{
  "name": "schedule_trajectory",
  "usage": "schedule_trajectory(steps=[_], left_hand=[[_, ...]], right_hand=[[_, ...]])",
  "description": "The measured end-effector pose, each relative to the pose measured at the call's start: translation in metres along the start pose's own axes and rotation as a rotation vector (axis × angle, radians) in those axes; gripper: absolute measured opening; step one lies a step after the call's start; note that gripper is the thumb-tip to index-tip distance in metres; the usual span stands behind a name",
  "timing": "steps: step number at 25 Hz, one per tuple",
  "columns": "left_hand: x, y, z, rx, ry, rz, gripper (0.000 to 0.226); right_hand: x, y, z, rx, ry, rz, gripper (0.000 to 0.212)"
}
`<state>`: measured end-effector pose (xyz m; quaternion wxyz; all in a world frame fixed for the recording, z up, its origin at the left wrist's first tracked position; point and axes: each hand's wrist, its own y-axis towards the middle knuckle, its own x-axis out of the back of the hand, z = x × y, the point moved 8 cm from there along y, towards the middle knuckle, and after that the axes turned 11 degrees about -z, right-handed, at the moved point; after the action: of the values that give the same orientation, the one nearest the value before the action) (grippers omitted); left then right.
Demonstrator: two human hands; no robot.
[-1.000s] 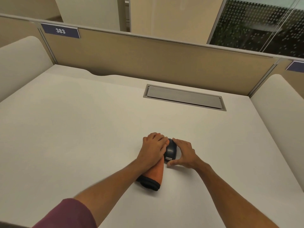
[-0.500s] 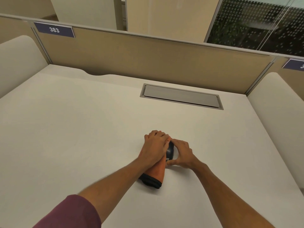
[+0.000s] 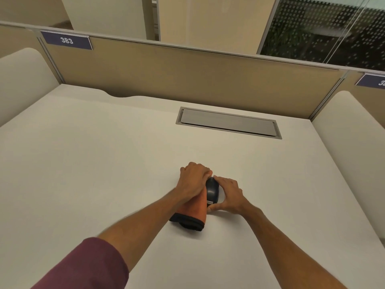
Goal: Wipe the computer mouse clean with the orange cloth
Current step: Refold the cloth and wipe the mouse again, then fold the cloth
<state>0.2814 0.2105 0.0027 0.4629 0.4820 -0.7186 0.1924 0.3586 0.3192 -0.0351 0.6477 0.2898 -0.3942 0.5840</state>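
Mouse (image 3: 212, 189) clamped by right hand (image 3: 230, 195) fingers; left hand (image 3: 193, 180) fingers grip orange cloth (image 3: 195, 211) alongside.

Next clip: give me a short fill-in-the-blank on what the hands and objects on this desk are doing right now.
1. The left hand presses the ____ cloth against the computer mouse.
2. The right hand steadies the mouse from its ____ side.
3. The sign on the partition reads ____.
4. The cloth's near edge has a ____ trim.

Missing words: orange; right; 383; black
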Motion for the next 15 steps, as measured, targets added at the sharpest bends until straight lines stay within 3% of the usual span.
schedule_trajectory(steps=[10, 15], left_hand=[[-0.018, 0.021, -0.004, -0.06, 0.102, 0.102, 0.031], [-0.009, 0.018, -0.003, -0.029, 0.062, 0.057, 0.029]], right_hand=[[0.001, 0.0, 0.002, -0.003, 0.003, -0.005, 0.11], [-0.001, 0.001, -0.002, -0.021, -0.012, 0.004, 0.111]])
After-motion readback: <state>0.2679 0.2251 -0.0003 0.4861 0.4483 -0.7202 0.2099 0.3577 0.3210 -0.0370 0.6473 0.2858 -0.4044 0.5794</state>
